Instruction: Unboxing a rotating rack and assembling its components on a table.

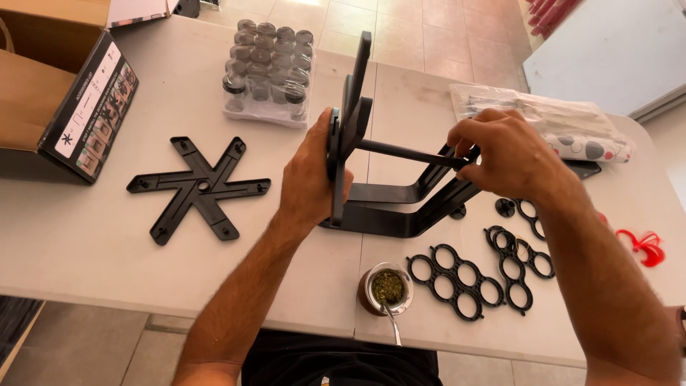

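A black rack frame lies on its side on the white table, its star-shaped end plate upright and a thin black rod running across it. My left hand grips that upright plate from the left. My right hand pinches the far end of the rod where it meets the frame's angled arms. A second black star-shaped plate lies flat on the table to the left.
Several black ring holders lie at front right. A round cup of green herb with a metal straw stands at the near edge. A shrink-wrapped pack of glass jars, an open cardboard box, a plastic bag and a red item surround them.
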